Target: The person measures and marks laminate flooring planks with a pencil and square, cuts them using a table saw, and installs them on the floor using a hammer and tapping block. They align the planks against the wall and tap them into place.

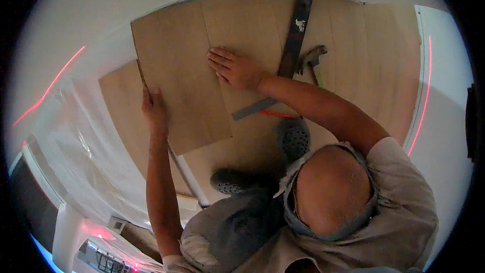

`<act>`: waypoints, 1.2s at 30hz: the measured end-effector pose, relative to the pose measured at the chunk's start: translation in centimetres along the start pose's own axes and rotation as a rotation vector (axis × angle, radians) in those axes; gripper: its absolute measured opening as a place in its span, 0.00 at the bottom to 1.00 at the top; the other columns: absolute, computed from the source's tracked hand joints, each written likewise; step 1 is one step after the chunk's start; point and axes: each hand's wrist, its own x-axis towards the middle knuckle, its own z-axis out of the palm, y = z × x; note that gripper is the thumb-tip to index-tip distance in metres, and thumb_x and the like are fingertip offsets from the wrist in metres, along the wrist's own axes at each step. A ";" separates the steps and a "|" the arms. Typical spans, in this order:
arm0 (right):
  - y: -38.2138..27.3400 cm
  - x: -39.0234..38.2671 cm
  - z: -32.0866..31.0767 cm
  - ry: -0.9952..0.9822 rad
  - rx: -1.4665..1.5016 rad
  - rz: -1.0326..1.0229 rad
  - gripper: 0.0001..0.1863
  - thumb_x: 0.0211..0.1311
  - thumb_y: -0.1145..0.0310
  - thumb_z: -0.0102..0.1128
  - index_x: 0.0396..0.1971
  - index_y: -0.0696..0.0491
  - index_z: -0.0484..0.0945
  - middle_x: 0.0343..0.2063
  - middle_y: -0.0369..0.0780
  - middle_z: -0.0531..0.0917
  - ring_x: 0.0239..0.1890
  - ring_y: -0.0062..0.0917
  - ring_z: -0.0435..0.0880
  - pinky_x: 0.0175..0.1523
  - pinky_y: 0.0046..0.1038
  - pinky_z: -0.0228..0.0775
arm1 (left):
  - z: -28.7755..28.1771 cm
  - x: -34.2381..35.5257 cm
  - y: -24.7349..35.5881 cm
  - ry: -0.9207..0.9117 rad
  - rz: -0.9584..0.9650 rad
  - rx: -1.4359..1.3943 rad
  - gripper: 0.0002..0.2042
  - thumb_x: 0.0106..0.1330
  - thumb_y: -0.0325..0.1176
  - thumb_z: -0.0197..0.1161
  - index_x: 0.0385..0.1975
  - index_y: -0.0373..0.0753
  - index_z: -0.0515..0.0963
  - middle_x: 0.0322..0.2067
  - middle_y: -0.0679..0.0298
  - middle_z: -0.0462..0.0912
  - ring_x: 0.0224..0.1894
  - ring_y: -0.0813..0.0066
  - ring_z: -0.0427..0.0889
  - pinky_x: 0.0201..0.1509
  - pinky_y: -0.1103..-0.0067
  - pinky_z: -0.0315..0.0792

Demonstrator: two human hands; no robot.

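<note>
A wood-look floor plank (177, 60) lies at the left end of the laid boards. My left hand (154, 108) grips its left long edge, thumb on top; the fingertips under the edge are partly hidden. My right hand (236, 69) rests flat with fingers stretched out, across the seam between this plank and the neighbouring board (242, 25). Right of that hand lies a long black straight bar (293, 45) with a grey blade (255, 107) near its lower end. Beside the bar is a hammer (314, 58), its handle partly behind my right forearm.
Another plank (121, 88) lies partly under the left side. Clear plastic sheeting (86, 126) covers the area further left. A thin red stick (275, 114) lies near my shoe (293, 139). Walls border the far side and right; red laser lines (428, 86) cross them.
</note>
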 end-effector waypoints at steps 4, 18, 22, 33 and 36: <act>-0.2 0.5 -0.1 -0.034 -0.009 0.013 0.21 0.55 0.69 0.60 0.48 0.61 0.78 0.55 0.46 0.77 0.62 0.37 0.71 0.66 0.39 0.66 | 0.0 1.3 -3.2 0.081 0.190 0.123 0.25 0.71 0.36 0.55 0.66 0.34 0.63 0.45 0.65 0.79 0.42 0.80 0.74 0.47 0.83 0.69; 0.0 0.8 -0.3 -0.101 0.011 0.033 0.20 0.59 0.68 0.57 0.51 0.58 0.76 0.59 0.45 0.74 0.64 0.39 0.69 0.67 0.39 0.63 | 0.8 3.1 -5.0 0.059 0.039 0.148 0.24 0.71 0.39 0.54 0.66 0.41 0.64 0.34 0.57 0.79 0.35 0.69 0.76 0.41 0.74 0.72; -1.1 0.3 0.6 -0.094 0.015 0.029 0.21 0.60 0.70 0.55 0.53 0.58 0.75 0.60 0.44 0.72 0.65 0.38 0.67 0.68 0.39 0.62 | -1.0 1.6 -3.5 0.024 0.093 0.387 0.25 0.68 0.36 0.56 0.66 0.41 0.64 0.37 0.51 0.80 0.39 0.57 0.79 0.44 0.67 0.73; -0.8 1.9 -4.3 -0.478 -0.090 -0.002 0.25 0.57 0.74 0.52 0.58 0.54 0.72 0.62 0.44 0.70 0.65 0.38 0.68 0.67 0.34 0.62 | -9.6 -9.9 -11.0 0.389 0.410 0.889 0.32 0.61 0.40 0.64 0.66 0.45 0.64 0.67 0.46 0.58 0.67 0.47 0.60 0.71 0.58 0.55; -2.2 2.6 -4.9 -0.641 -0.144 0.038 0.24 0.58 0.71 0.51 0.57 0.54 0.73 0.59 0.47 0.74 0.61 0.41 0.71 0.65 0.36 0.64 | -9.7 -8.3 -13.2 0.372 0.481 0.967 0.30 0.63 0.42 0.60 0.66 0.44 0.63 0.67 0.44 0.56 0.68 0.46 0.59 0.71 0.60 0.54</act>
